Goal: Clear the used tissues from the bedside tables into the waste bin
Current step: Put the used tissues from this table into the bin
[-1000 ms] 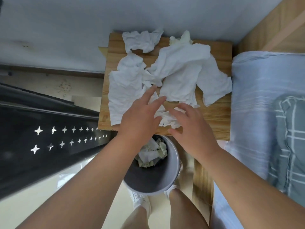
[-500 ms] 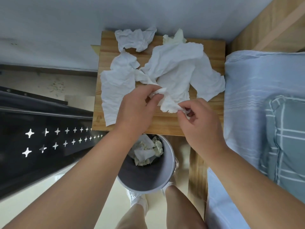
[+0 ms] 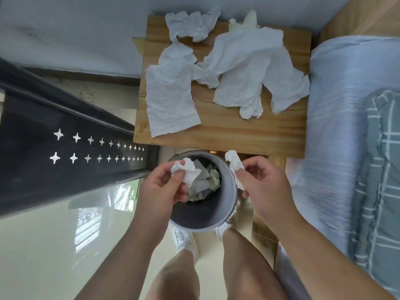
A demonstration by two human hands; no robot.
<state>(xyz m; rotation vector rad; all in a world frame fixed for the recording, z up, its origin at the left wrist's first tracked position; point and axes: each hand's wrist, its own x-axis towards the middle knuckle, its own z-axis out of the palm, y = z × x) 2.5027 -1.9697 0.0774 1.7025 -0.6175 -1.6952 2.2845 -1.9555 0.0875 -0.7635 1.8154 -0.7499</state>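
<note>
Your left hand (image 3: pixel 163 188) pinches a tissue scrap (image 3: pixel 188 172) between thumb and curled fingers. Your right hand (image 3: pixel 265 182) pinches a second scrap (image 3: pixel 234 164) the same way. Both bare forearms reach forward, with the hands level, apart and facing each other.

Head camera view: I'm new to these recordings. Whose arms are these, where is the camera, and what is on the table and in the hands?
There is no machine. A person wears a camera on the head, and it looks down at their own arms and legs. The left hand pinches a crumpled tissue piece over the waste bin, which already holds paper. The right hand pinches another tissue scrap near the bin's rim. Several tissues lie on the wooden bedside table, beside the bed.
</note>
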